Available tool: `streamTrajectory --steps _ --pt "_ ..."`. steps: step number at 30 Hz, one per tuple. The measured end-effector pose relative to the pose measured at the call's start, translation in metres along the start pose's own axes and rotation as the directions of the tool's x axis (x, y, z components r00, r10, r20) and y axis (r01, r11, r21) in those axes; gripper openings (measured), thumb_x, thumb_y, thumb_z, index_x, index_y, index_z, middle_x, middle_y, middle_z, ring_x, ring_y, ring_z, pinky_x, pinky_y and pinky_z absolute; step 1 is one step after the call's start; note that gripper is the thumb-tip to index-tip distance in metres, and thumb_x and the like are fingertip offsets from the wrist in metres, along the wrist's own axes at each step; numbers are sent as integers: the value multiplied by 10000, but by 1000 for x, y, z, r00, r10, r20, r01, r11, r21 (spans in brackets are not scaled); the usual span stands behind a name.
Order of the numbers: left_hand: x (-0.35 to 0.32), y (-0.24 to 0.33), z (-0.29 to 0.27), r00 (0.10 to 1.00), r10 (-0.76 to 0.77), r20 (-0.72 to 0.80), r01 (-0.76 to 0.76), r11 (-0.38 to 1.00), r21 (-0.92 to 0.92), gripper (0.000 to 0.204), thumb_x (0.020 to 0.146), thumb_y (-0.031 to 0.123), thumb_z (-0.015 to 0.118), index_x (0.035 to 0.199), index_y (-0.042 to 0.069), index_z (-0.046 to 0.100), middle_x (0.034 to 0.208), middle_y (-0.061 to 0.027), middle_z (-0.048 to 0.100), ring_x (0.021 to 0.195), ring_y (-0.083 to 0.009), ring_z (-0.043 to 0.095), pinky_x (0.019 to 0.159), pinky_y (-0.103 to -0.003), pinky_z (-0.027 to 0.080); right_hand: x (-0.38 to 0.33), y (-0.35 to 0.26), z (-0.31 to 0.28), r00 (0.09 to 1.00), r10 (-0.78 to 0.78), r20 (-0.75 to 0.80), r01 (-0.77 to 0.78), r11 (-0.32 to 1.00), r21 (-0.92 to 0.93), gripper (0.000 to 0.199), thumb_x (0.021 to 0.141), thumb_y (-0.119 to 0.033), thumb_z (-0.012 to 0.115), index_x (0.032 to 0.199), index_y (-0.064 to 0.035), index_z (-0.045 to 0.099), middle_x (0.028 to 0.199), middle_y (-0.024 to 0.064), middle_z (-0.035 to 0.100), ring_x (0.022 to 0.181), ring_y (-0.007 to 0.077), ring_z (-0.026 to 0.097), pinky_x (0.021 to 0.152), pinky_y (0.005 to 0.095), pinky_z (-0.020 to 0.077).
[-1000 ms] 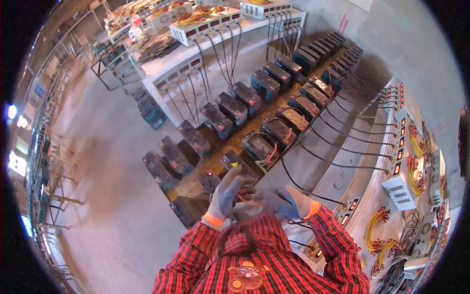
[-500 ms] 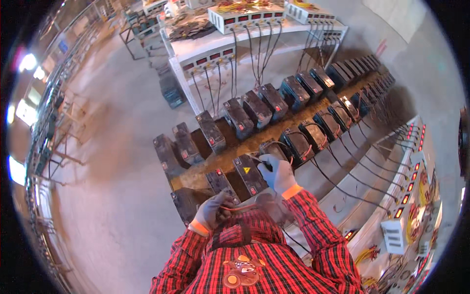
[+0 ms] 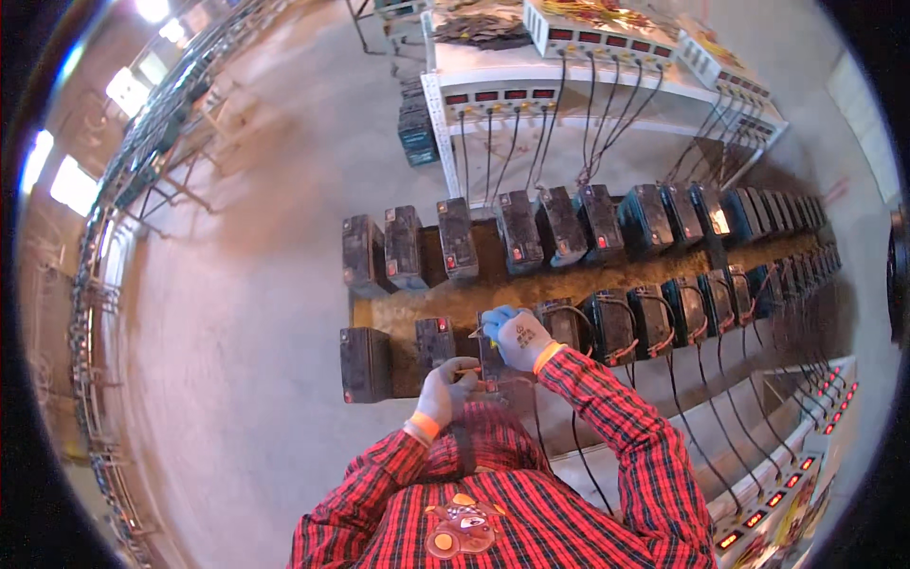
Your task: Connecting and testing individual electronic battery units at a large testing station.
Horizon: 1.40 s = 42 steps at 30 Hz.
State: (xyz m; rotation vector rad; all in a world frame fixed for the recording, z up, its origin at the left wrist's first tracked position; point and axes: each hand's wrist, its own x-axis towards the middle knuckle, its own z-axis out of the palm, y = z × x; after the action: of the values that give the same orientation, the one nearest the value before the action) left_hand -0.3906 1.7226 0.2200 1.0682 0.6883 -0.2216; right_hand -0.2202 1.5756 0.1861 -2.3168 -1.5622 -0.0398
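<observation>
Both of my hands wear grey work gloves with orange cuffs. My left hand (image 3: 442, 394) is closed in a pinch on a thin reddish cable, by the near edge of a black battery (image 3: 491, 362) in the near row. Above that battery's far end, my right hand (image 3: 519, 339) is closed on a thin light-coloured lead (image 3: 476, 333), whose tip pokes out left of the fingers. The right hand covers much of the battery top. Just left stands another black battery (image 3: 435, 343) with a red terminal; to the right is one with a cable looped over it (image 3: 565, 324).
Two rows of black batteries stand on a long brown board (image 3: 398, 308). Black cables (image 3: 697, 417) run from the near row to a unit with red displays (image 3: 775, 500) at right. Behind is a white rack (image 3: 435, 114) with more display units. Grey floor (image 3: 237, 313) lies left.
My view has turned, so the rows sit more level. My left hand has come closer to the right hand, up to the battery's near edge. Both hands stay closed.
</observation>
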Motion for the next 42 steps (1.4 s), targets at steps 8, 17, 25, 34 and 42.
streamTrajectory --steps 8,17,25,34,42 --pt "18 -41 4 962 271 37 -263 882 391 277 928 33 624 1202 11 662 973 -122 718 793 -177 662 713 -288 562 -2 1 29 992 -100 77 106 992 -74 146 847 -195 598 932 -98 668 1140 95 669 990 313 618 789 448 500" --pt "33 -68 11 943 300 -141 -256 930 264 234 928 148 695 1102 -9 695 858 -78 718 672 -138 599 622 -255 487 3 13 21 987 128 -94 -124 991 46 130 848 -214 643 914 -108 680 917 100 684 804 319 632 709 433 512" --pt "29 -59 9 964 144 -222 -89 966 241 276 911 267 746 985 2 728 774 -32 687 603 -87 542 565 -207 425 0 28 25 989 122 -79 -119 992 50 327 804 -209 679 1116 -115 690 978 95 708 840 320 652 748 420 525" --pt "16 -46 9 947 193 -256 -109 945 307 206 906 154 705 1063 22 727 847 -59 703 671 -100 561 599 -221 452 9 21 38 996 89 -14 -90 981 -173 210 819 -228 623 1012 -149 657 940 60 656 853 298 611 731 435 480" --pt "17 -46 5 971 120 -207 -81 979 187 168 906 79 706 1052 -2 688 843 -58 684 663 -100 551 595 -216 447 17 9 13 998 49 35 -41 976 -212 153 833 -225 609 960 -146 643 942 68 640 893 293 610 765 424 476"
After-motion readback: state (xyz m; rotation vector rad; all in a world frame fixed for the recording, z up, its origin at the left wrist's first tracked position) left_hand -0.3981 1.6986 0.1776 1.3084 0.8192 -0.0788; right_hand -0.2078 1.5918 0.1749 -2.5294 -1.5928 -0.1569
